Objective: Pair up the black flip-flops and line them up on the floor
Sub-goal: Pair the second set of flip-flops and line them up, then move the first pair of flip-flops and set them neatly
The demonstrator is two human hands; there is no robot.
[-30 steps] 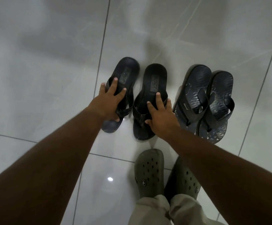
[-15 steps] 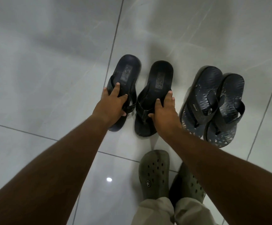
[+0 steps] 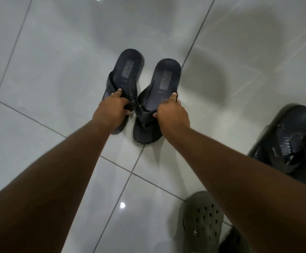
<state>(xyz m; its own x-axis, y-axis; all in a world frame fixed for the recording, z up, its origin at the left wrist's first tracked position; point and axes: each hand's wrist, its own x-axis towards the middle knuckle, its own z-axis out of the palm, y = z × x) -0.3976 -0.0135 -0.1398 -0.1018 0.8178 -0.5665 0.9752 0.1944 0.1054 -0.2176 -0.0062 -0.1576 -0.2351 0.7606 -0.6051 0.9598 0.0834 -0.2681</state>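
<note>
The left hand (image 3: pixel 112 108) grips the strap of a matte black flip-flop (image 3: pixel 125 77). Just beside it, the right hand (image 3: pixel 172 114) grips its rounded twin (image 3: pixel 159 94). A ridged dark pair (image 3: pixel 291 141) lies well right on the glossy grey tiled floor (image 3: pixel 57 70).

The whole view is filled by a floor (image 3: pixel 57 73) of large, glossy pale-grey tiles. The tiles are divided by thin dark grout lines (image 3: pixel 130 171). Small bright ceiling-light reflections (image 3: pixel 122 205) and soft grey shadows are seen on the surface.
</note>
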